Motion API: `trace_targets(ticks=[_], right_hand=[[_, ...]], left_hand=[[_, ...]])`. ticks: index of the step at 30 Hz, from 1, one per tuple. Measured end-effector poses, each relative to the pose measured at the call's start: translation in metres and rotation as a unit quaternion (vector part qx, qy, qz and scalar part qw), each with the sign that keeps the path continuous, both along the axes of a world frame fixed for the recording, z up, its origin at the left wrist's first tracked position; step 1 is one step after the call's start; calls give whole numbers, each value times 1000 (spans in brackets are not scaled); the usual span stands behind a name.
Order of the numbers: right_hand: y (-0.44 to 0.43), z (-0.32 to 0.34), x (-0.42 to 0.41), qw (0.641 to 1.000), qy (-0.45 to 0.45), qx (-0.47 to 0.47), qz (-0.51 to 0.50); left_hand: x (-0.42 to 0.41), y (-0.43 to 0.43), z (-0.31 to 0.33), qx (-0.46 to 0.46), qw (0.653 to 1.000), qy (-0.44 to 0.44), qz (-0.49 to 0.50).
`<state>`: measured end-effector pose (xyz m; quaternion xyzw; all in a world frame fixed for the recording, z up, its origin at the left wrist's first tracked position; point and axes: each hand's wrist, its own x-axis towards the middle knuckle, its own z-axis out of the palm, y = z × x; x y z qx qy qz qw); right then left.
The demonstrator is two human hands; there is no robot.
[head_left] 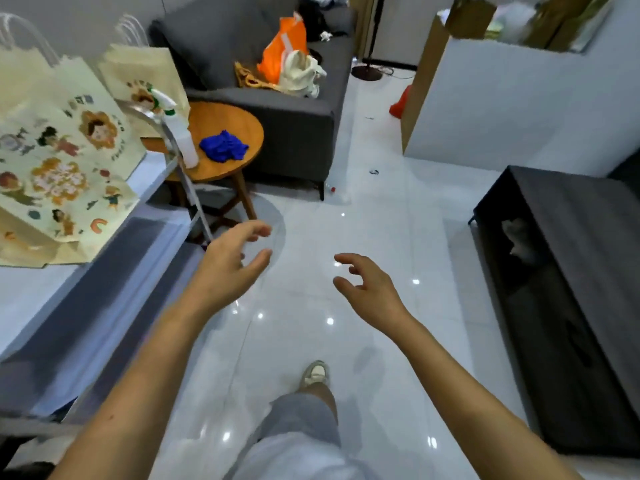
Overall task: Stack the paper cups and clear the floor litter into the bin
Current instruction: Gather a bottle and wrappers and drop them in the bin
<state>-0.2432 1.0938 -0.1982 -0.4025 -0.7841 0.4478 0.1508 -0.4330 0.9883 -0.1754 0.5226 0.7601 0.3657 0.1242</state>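
My left hand (231,263) and my right hand (367,289) are both stretched out over the glossy white floor (381,237), fingers apart, holding nothing. Small litter lies farther ahead on the floor: a dark scrap (374,172), a tiny dark bit (369,118), and a clear bottle with a red cap (333,189) by the sofa's corner. No paper cups and no bin show in this view.
A grey sofa (298,116) with orange and white bags stands ahead. A round wooden table (239,133) carries a blue cloth and a spray bottle. Paper bags (62,161) sit on the left table, a dark cabinet (568,271) is on the right, and a white box (519,109) stands behind it.
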Motion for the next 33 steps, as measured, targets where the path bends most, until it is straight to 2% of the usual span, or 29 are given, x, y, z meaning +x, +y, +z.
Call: trace_targets(ticks=[11,17,22,26,33], right_hand=[[298,43,37,989,16,26,-144],[444,25,64,987,22,15,-156],[574,8,87,994,5,19,-110],[663,13,92,998,-7,10,-68],[794,-3,29,999,-28,-10,12]], left_hand=[[19,352,53,10,989,8,-145],[56,514,31,-27,985,-29,-168],[78,626,9,-22,992,-60,-109],[74,687,3,-54,996,-51,-56],[21,778,-18,-88,995,-21,40]])
